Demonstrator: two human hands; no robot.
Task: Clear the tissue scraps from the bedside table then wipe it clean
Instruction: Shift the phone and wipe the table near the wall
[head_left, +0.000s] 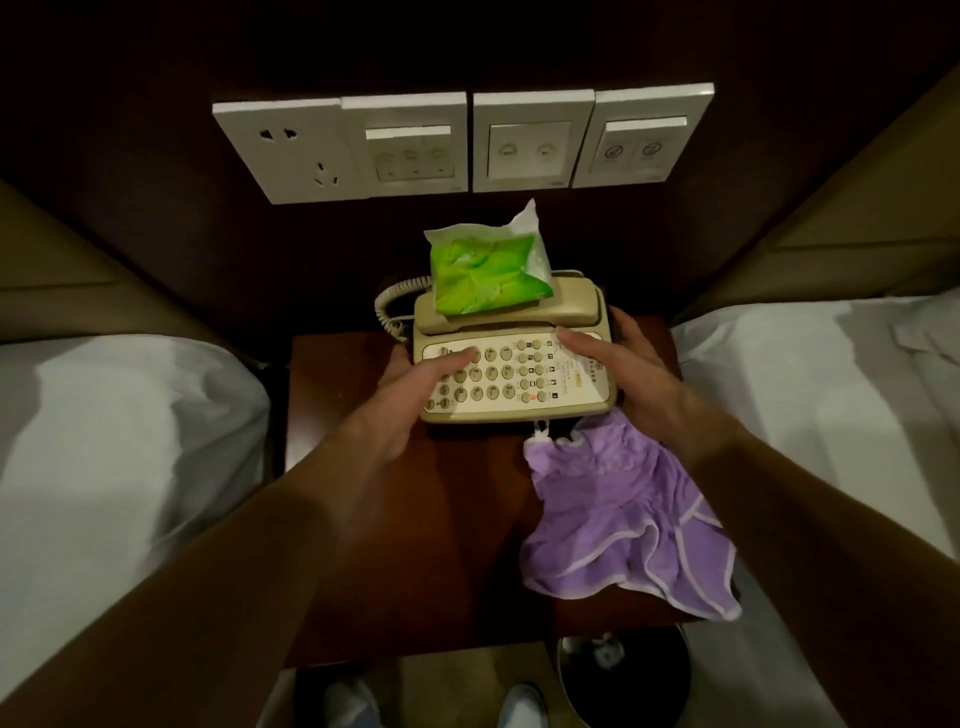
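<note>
- The left hand (415, 395) grips the left side of a beige telephone (519, 374): its thumb lies across the keypad and its fingers are hidden behind the phone's left edge.
- The right hand (623, 374) grips the phone's right side, with the thumb on top just below the handset (571, 306) and the fingers curled round the right edge.
- I cannot tell whether the phone rests on the bedside table (415, 545) or is raised off it.
- A green tissue pack (485, 270) lies on the handset with 1 white tissue sticking up from its far end.
- A coiled cord (387, 306) loops at the phone's back left.
- A purple cloth (623, 519) lies crumpled on the table's front right; its far corner reaches the phone's front edge and its near corner hangs over the table edge.
- Below that, a dark bin (649, 691) holds white crumpled scraps (597, 649).
- The table stands between 2 beds, left (104, 441) and right (805, 389), both with white sheets.
- A row of 4 switch panels (532, 140) sits on the wall behind.
</note>
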